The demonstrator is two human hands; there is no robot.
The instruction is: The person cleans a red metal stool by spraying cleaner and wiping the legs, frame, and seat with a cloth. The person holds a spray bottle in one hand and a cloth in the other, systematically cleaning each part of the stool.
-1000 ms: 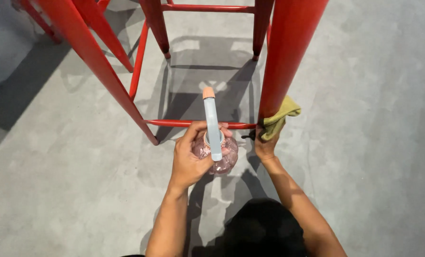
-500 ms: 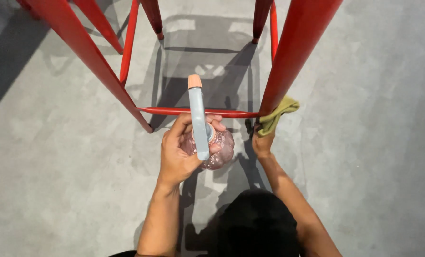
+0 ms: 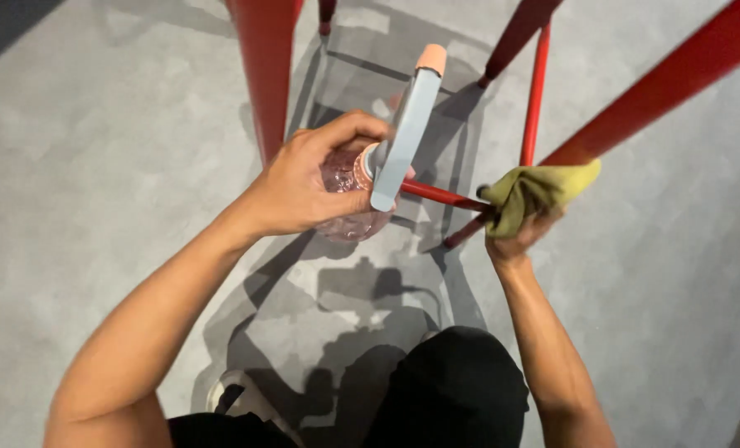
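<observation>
The left hand (image 3: 304, 187) sits left of centre, wrapped around a spray bottle (image 3: 349, 195) whose head (image 3: 405, 137) juts up and away from the person. Just right of the bottle, a crossbar (image 3: 440, 195) runs toward the right hand (image 3: 515, 236), which presses a cloth (image 3: 536, 191) onto the bar's far end. One frame leg (image 3: 266, 75) rises behind the left hand; another leg (image 3: 660, 99) slants away above the cloth. A thin upright rod (image 3: 536, 91) stands between them. The floor (image 3: 96, 166) lies beneath everything, and the person's knee (image 3: 453, 390) is nearest, below both hands.
</observation>
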